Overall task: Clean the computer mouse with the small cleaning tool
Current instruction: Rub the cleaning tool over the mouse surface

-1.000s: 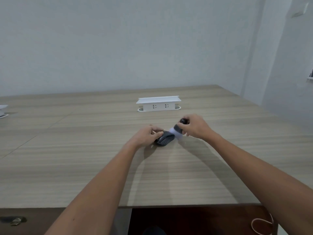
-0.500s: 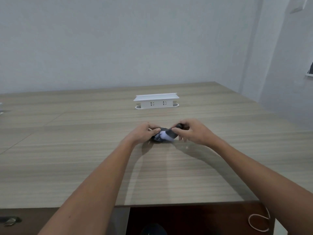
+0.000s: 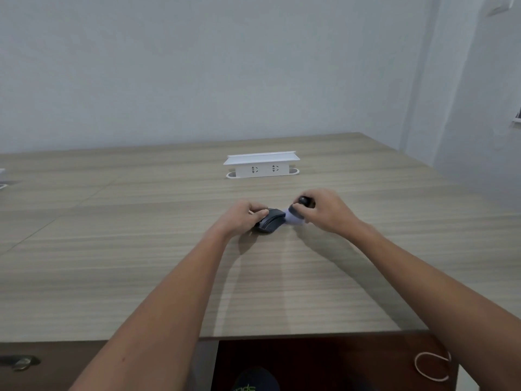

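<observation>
A dark grey computer mouse point(image 3: 271, 221) lies on the wooden table point(image 3: 141, 263), a little past the middle. My left hand point(image 3: 242, 217) grips its left side and holds it down. My right hand point(image 3: 327, 211) holds a small cleaning brush point(image 3: 296, 214) with a black round handle and pale bristles. The bristles sit just off the mouse's right edge, close to the tabletop. Part of the handle is hidden by my fingers.
A white socket box point(image 3: 262, 165) stands on the table behind the mouse. The table's near edge point(image 3: 310, 335) runs below my forearms, with dark drawers and a white cable loop point(image 3: 431, 369) under it. A wall corner rises at the right.
The brush has swept from over the mouse to its right side, and my right hand moved right with it. My left hand stayed on the mouse.
</observation>
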Action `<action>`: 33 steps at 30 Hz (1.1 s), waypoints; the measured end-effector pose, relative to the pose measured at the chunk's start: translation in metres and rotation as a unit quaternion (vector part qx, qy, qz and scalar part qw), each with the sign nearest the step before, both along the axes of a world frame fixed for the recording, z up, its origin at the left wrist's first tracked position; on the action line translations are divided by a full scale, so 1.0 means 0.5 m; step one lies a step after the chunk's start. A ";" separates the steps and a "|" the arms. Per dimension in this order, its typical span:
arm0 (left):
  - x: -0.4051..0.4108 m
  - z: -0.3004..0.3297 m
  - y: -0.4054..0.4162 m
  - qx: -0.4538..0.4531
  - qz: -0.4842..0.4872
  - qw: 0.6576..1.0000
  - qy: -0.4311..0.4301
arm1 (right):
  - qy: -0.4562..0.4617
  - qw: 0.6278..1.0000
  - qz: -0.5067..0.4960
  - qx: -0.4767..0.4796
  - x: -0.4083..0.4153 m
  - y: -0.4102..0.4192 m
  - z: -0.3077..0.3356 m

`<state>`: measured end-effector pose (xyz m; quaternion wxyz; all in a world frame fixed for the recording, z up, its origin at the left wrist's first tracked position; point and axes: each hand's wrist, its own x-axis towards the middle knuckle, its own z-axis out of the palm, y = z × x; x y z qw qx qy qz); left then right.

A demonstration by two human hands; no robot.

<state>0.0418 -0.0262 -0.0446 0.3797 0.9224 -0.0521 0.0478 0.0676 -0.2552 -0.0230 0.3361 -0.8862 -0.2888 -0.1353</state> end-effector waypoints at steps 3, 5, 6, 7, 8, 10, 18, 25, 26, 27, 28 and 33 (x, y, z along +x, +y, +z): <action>0.000 -0.002 0.004 0.003 -0.005 1.000 -0.002 | 0.088 0.991 0.097 0.002 -0.028 0.012 0.013; 0.001 -0.003 0.003 0.004 -0.001 1.000 -0.003 | 0.065 0.995 0.070 -0.039 -0.018 0.016 0.006; 0.000 -0.003 0.002 0.001 0.004 1.000 -0.002 | 0.033 0.997 0.032 -0.056 -0.009 0.014 0.005; -0.001 -0.004 0.000 -0.003 0.008 1.000 -0.001 | 0.007 0.998 -0.003 -0.057 -0.003 0.012 0.005; -0.003 -0.002 -0.001 -0.002 0.011 1.000 0.000 | 0.002 0.999 -0.014 -0.039 -0.002 0.010 0.008; -0.003 -0.003 -0.001 0.000 0.008 1.000 -0.005 | 0.049 0.998 0.042 0.011 -0.017 0.012 0.019; -0.002 0.003 -0.003 0.013 0.014 1.000 0.001 | 0.001 1.000 -0.017 -0.013 -0.009 0.011 0.003; -0.006 0.008 -0.005 0.004 0.014 1.000 0.002 | -0.001 1.000 -0.023 -0.001 -0.013 0.018 0.002; -0.008 0.009 -0.007 0.004 0.017 1.000 0.002 | -0.008 0.999 -0.031 0.005 -0.013 0.016 0.004; -0.008 0.009 -0.007 0.004 0.019 1.000 0.001 | 0.008 1.000 -0.007 0.016 -0.020 0.015 0.010; -0.009 0.011 -0.007 0.005 0.019 1.000 -0.001 | 0.034 0.999 0.035 0.021 -0.030 0.018 0.015; -0.013 0.016 -0.010 0.005 0.019 1.000 0.001 | 0.020 0.999 0.012 -0.028 -0.030 0.031 0.006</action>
